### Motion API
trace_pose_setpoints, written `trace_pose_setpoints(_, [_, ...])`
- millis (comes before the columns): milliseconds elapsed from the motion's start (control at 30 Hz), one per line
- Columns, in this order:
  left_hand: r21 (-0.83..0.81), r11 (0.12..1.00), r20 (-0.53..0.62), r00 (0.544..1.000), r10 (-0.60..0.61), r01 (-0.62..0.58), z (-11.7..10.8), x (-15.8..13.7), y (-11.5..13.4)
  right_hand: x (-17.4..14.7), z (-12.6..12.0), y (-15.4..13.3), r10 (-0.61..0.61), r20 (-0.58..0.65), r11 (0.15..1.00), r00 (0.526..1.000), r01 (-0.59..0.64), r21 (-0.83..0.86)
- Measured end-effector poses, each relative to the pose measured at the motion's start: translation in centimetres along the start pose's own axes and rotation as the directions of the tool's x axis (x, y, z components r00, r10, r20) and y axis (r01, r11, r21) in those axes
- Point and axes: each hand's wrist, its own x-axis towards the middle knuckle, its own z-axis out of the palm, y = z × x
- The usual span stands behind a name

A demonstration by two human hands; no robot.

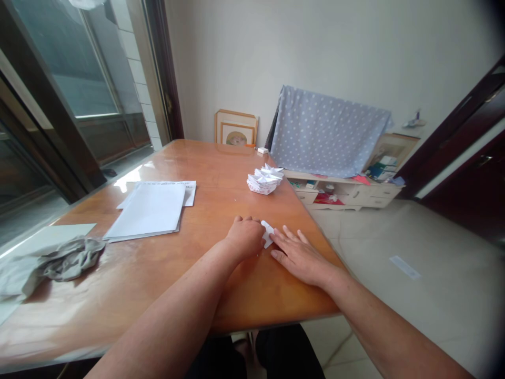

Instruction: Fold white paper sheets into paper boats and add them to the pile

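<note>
Between my hands a small folded piece of white paper (267, 235) lies on the wooden table (221, 295). My left hand (246, 237) has its fingers curled and pressed on the paper's left side, covering part of it. My right hand (295, 255) rests flat with fingers spread, and a fingertip touches the paper's right edge. Beyond the hands sits a cluster of pointed, folded white paper pieces (265, 179) with some printing on its lower side.
A stack of white paper sheets (148, 210) lies to the left. A crumpled grey cloth (73, 258) is nearer the left edge, by a pale green sheet (74, 230). A small white box (262, 150) stands at the far corner. The table's right edge runs close beside my right hand.
</note>
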Motion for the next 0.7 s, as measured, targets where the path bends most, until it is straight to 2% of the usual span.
trace_pose_setpoints(333, [0.057, 0.997, 0.031, 0.998, 0.050, -0.052, -0.1, -0.4, 0.5, -0.8, -0.7, -0.5, 0.006, 0.056, 0.999, 0.998, -0.009, 0.046])
trace_pose_setpoints(533, [0.110, 0.991, 0.019, 0.997, 0.075, -0.077, 0.0, -1.0, 0.8, -0.4, -1.2, 0.4, -0.045, 0.051, 0.993, 0.998, 0.039, 0.110])
trace_pose_setpoints(600, [0.116, 0.990, 0.022, 0.997, 0.074, -0.076, -0.1, -1.0, 0.9, 0.4, -1.7, 0.7, -0.051, -0.003, 0.986, 0.999, 0.050, 0.158])
trace_pose_setpoints(700, [0.117, 0.991, 0.031, 0.998, 0.063, -0.066, -0.3, -1.0, 1.0, 2.3, -2.5, 0.5, 0.021, -0.175, 0.961, 0.984, 0.029, 0.276])
